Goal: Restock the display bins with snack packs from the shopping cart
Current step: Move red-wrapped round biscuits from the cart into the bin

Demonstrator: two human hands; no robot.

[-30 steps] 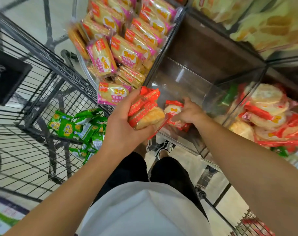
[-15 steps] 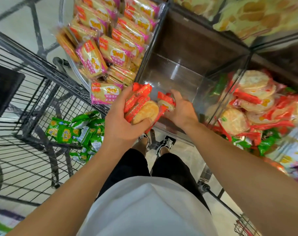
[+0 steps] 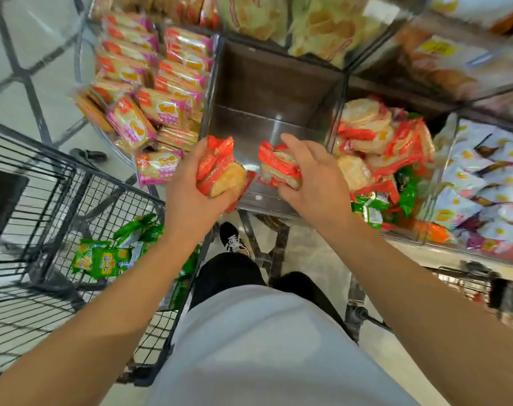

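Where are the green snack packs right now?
In the head view, lower left: green snack packs lie in the shopping cart, below the left hand.

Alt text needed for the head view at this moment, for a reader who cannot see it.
Each hand, left hand and right hand, holds red rice-cracker packs over an empty clear bin between stocked bins. Green snack packs lie in the shopping cart.

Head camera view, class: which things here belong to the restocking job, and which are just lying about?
Part of the job:
left hand gripping red packs
right hand holding a red pack
middle clear bin
shopping cart
green packs in the cart

Just lying about:
pink-wrapped packs
white packs
shoe
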